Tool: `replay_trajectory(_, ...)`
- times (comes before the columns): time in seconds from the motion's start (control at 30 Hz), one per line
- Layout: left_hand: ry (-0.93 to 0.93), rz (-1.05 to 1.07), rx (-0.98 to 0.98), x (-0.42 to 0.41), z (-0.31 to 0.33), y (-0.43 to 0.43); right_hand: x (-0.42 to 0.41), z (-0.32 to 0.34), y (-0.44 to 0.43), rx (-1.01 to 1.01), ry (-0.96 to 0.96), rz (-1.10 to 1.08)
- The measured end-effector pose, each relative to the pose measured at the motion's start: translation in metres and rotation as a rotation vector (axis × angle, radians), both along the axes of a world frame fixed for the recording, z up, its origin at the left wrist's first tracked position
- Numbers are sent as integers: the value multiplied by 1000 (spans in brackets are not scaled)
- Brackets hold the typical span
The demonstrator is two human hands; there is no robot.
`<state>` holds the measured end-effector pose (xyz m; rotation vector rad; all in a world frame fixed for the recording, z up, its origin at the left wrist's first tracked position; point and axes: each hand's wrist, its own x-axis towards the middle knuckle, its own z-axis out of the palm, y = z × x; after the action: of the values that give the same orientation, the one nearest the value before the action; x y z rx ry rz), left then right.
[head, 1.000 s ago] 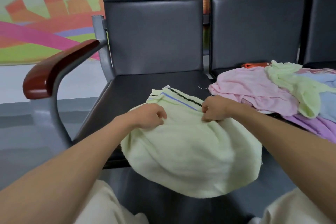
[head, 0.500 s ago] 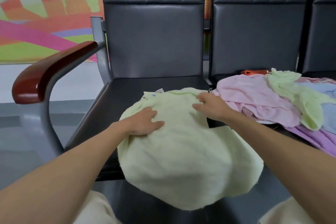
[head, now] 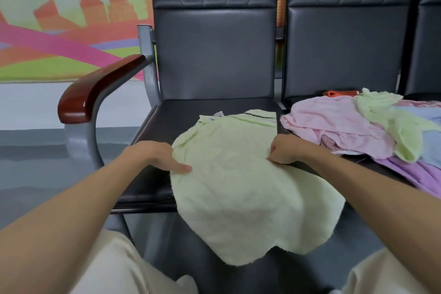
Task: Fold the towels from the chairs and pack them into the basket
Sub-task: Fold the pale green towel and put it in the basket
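Left hand [head: 160,156] and right hand [head: 284,150] each pinch towel [head: 238,193] side. We must lift evenly, match corners, press crease flat on seat [head: 181,112].

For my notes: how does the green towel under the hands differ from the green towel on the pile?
The towel under the hands lies spread flat over the seat edge; the towel on the pile is crumpled. The left hand and right hand grip the first; no hand touches the second. Both are pale green.
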<state>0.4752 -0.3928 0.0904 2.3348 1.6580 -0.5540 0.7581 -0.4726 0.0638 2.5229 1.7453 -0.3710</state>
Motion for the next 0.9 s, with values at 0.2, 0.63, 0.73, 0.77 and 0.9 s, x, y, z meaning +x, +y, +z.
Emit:
replay_trajectory(0.2, -263, -15, -32, 5, -10, 3, -2, 17, -10, 343, 497, -218)
replay_trajectory(0.63, -1376, 489, -153, 31, -7, 19, 40, 27, -20, 868, 1226, -476)
replay_trajectory(0.73, -1489, 529, -83, 26, -9, 21, 43, 30, -24, 767, 1308, -319)
replay_trajectory(0.77, -1537, 555, -59, 23, -10, 22, 43, 32, -27, 712, 1265, -239)
replay_trajectory(0.9, -1662, 543, -53, 18, -4, 16, 41, 27, -30, 483, 308, 63)
